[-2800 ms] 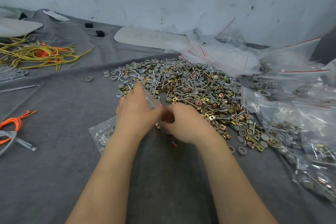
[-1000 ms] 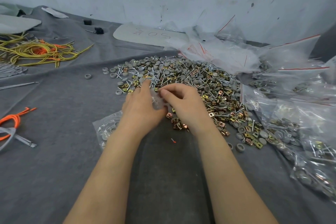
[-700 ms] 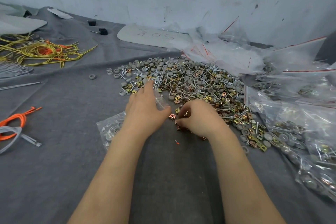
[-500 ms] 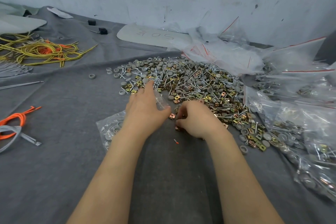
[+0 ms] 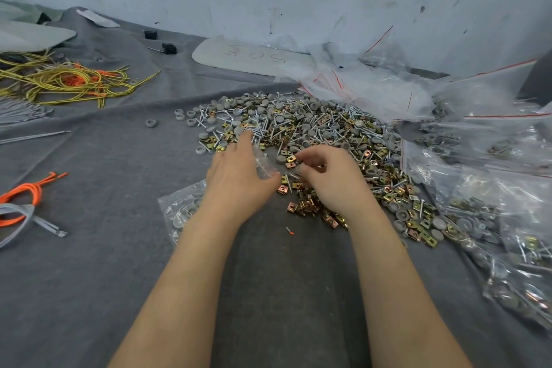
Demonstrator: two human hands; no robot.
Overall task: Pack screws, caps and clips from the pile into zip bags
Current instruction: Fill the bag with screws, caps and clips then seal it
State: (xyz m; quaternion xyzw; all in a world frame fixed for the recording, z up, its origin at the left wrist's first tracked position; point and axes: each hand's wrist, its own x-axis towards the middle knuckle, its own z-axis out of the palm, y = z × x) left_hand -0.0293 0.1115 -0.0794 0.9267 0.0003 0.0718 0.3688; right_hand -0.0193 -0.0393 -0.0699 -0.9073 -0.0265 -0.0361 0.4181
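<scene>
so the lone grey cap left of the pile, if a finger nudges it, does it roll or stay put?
The lone grey cap lies flat on its round face, so it should slide or snag, not roll. The grey felt cloth looks grippy, likely damping any slide. Small and apparently plastic: probably very light, and flicks away easily.

Soft, even, cool light casts only faint shadows; clear plastic zip bags (image 5: pixel 493 194) at the right edge smear, glinting.
</scene>
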